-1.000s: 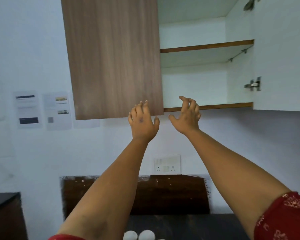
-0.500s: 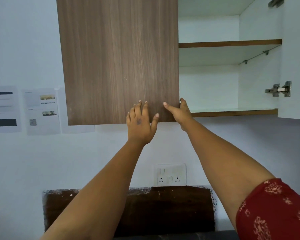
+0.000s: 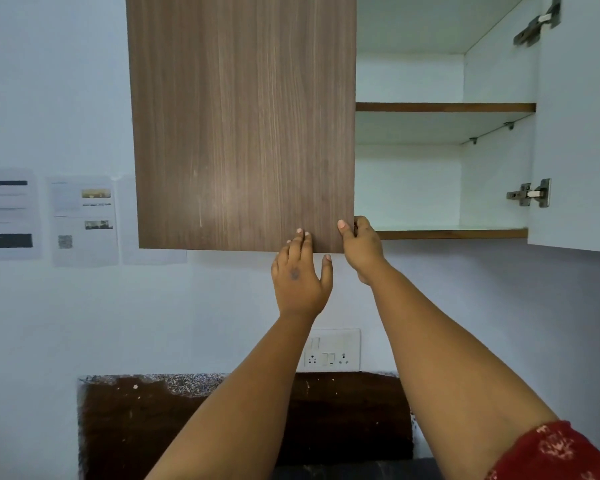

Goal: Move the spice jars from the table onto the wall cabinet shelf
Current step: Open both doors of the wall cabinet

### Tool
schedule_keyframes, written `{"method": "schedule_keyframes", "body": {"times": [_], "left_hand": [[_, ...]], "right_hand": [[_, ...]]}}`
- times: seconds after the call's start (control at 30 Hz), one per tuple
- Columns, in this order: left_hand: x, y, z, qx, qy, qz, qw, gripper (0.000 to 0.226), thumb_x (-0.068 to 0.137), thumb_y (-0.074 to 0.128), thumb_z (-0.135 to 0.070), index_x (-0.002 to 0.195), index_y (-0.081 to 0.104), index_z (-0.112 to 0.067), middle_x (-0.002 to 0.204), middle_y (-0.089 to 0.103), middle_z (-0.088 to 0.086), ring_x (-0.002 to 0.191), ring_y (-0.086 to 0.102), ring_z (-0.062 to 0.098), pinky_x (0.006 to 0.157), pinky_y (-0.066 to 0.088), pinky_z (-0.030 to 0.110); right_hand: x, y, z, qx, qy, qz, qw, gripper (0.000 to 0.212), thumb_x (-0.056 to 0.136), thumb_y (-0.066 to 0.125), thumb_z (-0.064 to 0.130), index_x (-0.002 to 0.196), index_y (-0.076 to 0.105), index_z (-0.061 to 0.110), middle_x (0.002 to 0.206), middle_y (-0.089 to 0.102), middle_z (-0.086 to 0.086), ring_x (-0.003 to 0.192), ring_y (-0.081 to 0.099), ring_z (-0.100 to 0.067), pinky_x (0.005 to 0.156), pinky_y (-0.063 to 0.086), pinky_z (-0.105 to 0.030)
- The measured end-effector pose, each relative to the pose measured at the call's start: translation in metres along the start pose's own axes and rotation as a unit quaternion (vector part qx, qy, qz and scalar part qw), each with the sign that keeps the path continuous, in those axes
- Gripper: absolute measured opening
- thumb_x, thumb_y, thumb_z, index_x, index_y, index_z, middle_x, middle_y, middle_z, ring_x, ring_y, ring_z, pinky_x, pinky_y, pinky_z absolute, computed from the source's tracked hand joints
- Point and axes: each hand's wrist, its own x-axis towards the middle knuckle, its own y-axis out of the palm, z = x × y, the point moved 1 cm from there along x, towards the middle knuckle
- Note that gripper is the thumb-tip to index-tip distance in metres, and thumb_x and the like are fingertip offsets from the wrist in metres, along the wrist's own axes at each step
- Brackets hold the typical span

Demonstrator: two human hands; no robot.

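The wall cabinet has a shut wooden left door (image 3: 243, 123) and an open right side with two bare white shelves, the lower shelf (image 3: 451, 233) and the upper shelf (image 3: 444, 107). My right hand (image 3: 361, 249) grips the left door's lower right corner, thumb on the front and fingers curled behind the edge. My left hand (image 3: 300, 277) lies flat with its fingertips on the door's bottom edge, holding nothing. No spice jars are in view.
The right cabinet door (image 3: 579, 133) hangs open at the far right, hinges showing. Below are a wall socket plate (image 3: 331, 349), a dark backsplash (image 3: 243, 417) and printed sheets (image 3: 82, 220) taped to the wall at left.
Both hands have risen to the left door's bottom corner. The right hand has closed on the door edge. The view tilted up, so the white jar lids at the bottom left the frame.
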Motion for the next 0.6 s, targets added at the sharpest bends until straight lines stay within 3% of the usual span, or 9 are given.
{"method": "schedule_keyframes", "body": {"times": [0.3, 0.43, 0.6], "left_hand": [[-0.037, -0.087, -0.020, -0.043, -0.026, -0.017, 0.999, 0.054, 0.097, 0.049, -0.034, 0.143, 0.044, -0.007, 0.150, 0.042, 0.008, 0.136, 0.041, 0.022, 0.108, 0.037, 0.032], [-0.050, -0.143, -0.014, -0.014, -0.026, -0.015, 0.999, 0.050, 0.099, 0.044, -0.034, 0.143, 0.044, -0.010, 0.147, 0.047, 0.007, 0.134, 0.043, 0.022, 0.106, 0.038, 0.032], [-0.064, -0.213, -0.003, -0.048, -0.076, 0.012, 0.996, 0.041, 0.104, 0.031, -0.027, 0.142, 0.046, -0.018, 0.139, 0.053, 0.004, 0.127, 0.043, 0.026, 0.100, 0.039, 0.037]], "right_hand": [[-0.092, -0.013, 0.075, -0.046, -0.032, -0.002, 0.998, 0.033, 0.100, 0.046, 0.036, 0.118, 0.045, 0.008, 0.108, 0.057, -0.008, 0.090, 0.053, -0.020, 0.072, 0.045, -0.030], [-0.140, -0.003, 0.116, -0.040, -0.037, -0.001, 0.999, 0.021, 0.100, 0.048, 0.030, 0.108, 0.039, 0.013, 0.095, 0.050, 0.000, 0.069, 0.051, -0.011, 0.050, 0.033, -0.014], [-0.195, 0.018, 0.163, -0.025, -0.032, -0.011, 0.999, 0.017, 0.100, 0.049, 0.024, 0.100, 0.033, 0.020, 0.092, 0.049, 0.002, 0.078, 0.052, -0.016, 0.054, 0.033, -0.018]]}}
